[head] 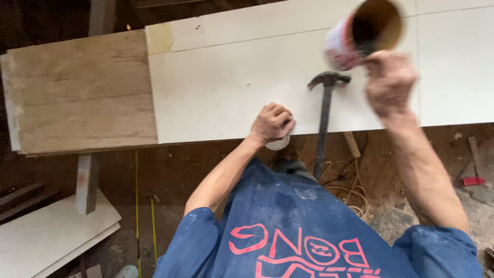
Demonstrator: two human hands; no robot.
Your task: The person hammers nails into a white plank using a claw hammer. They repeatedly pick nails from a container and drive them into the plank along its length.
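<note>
Two hands, one tin, one small lid

Both hands worked over the white board (pixel 221 87) on the worktop. Right hand (pixel 389 80), blurred, was wrapped round a tilted open tin (pixel 360 33) above the board's far part. Left hand (pixel 271 123) was curled over a small white lid (pixel 278 144) at the near edge. Best to steady the tin; a hammer (pixel 325 118) lay between.

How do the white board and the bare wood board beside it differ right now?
The white board is smooth and painted; the wood board is brown with visible grain. The white board carries a hammer and the left hand; the wood board carries nothing. Both lie flat, edge to edge.
</note>
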